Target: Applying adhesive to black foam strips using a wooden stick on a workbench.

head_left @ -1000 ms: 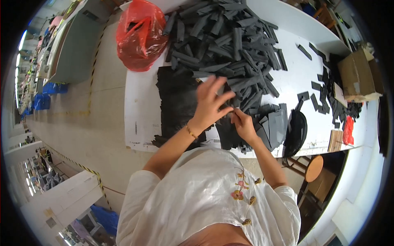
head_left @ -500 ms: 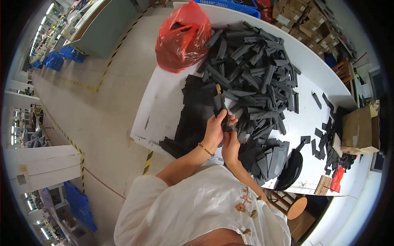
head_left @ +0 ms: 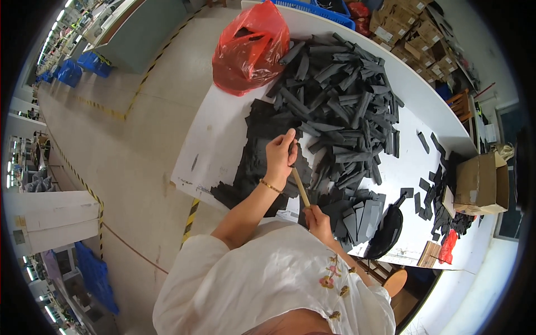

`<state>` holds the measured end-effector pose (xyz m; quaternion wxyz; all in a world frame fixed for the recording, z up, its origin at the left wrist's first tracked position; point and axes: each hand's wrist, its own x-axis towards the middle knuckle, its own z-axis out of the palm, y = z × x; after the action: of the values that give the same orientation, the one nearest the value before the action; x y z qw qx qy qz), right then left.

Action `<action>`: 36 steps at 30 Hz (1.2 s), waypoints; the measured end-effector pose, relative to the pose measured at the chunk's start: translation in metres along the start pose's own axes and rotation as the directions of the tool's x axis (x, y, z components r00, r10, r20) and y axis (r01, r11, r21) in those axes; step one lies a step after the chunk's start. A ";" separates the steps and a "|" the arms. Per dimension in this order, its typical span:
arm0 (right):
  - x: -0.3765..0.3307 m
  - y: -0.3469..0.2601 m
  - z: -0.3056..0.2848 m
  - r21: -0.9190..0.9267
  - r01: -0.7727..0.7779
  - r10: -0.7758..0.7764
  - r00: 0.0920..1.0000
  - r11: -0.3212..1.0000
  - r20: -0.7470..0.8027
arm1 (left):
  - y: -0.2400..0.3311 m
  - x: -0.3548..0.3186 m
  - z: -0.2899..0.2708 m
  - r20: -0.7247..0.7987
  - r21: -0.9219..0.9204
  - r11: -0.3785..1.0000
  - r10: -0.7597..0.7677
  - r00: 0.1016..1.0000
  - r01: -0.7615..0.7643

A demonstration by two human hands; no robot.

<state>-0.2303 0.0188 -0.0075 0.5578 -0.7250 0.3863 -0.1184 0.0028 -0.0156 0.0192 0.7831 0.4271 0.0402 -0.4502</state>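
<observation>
A slim tan stick point(head_left: 301, 188) slants between my hands. My right hand point(head_left: 319, 223) is closed round its near end, close to my body. Higher up, my left hand point(head_left: 281, 156) is curled with the thumb raised, at the stick's far end. A bit of a black piece shows between its fingers; most of it is hidden in the fist. Flat black pieces point(head_left: 257, 153) lie stacked under and left of my left hand. Beyond it rises a big heap of curled black strips point(head_left: 340, 106). Dark grey flat pieces point(head_left: 363, 218) lie right of my right hand.
A red plastic bag point(head_left: 248, 53) stands at the white table's point(head_left: 198, 139) far left. On the right are a black pouch point(head_left: 388, 231), scattered black pieces point(head_left: 427, 195) and a cardboard box point(head_left: 480, 181). A raised white edge point(head_left: 413, 72) borders the far side. A wooden stool point(head_left: 395, 283) stands below.
My right hand has drawn back toward my body with the stick, baring its length. The stick's tip no longer pokes out of the black piece. My left hand has shifted slightly up and left.
</observation>
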 end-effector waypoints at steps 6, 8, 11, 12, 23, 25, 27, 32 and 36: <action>-0.083 0.038 -0.049 -0.384 0.105 -0.048 0.987 0.917 0.155 | 0.032 0.046 -0.033 -0.216 -0.190 0.960 0.163 0.963 -0.205; -0.090 0.050 -0.061 -0.437 0.205 -0.150 0.976 0.876 0.157 | 0.083 0.055 -0.042 -0.114 -0.130 0.945 0.286 0.951 -0.300; -0.026 -0.037 -0.051 -0.246 0.019 -0.053 0.990 0.969 -0.134 | 0.052 0.048 -0.019 -0.149 -0.243 0.955 0.139 0.979 -0.173; 0.003 -0.041 -0.038 -0.222 0.149 -0.202 0.949 0.964 -0.241 | 0.035 0.047 -0.018 -0.143 -0.294 0.951 0.055 0.988 -0.095; 0.109 -0.072 -0.023 -0.020 0.348 -0.344 0.915 0.937 -0.211 | 0.026 0.007 -0.019 0.589 0.658 0.610 -0.052 0.806 -0.442; 0.123 -0.078 -0.030 -0.038 0.398 -0.397 0.894 0.917 -0.206 | 0.032 0.010 -0.011 0.602 0.786 0.511 -0.508 0.616 -0.347; 0.136 -0.084 -0.036 0.008 0.281 -0.275 0.942 0.960 -0.193 | 0.020 0.006 -0.013 0.532 0.765 0.630 -0.502 0.682 -0.134; 0.189 -0.118 -0.037 -0.097 0.406 -0.413 0.837 0.909 -0.359 | 0.019 0.002 -0.011 0.498 0.523 0.848 -0.228 0.837 -0.080; 0.239 -0.147 -0.017 -0.159 0.503 -0.523 0.764 0.849 -0.377 | 0.037 0.007 -0.017 0.337 0.397 0.915 -0.072 0.939 -0.073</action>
<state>-0.0166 -0.1474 0.0689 0.3934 -0.7753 0.2834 -0.4048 0.0401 0.0008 0.0289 0.6731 0.4937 -0.1914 -0.5162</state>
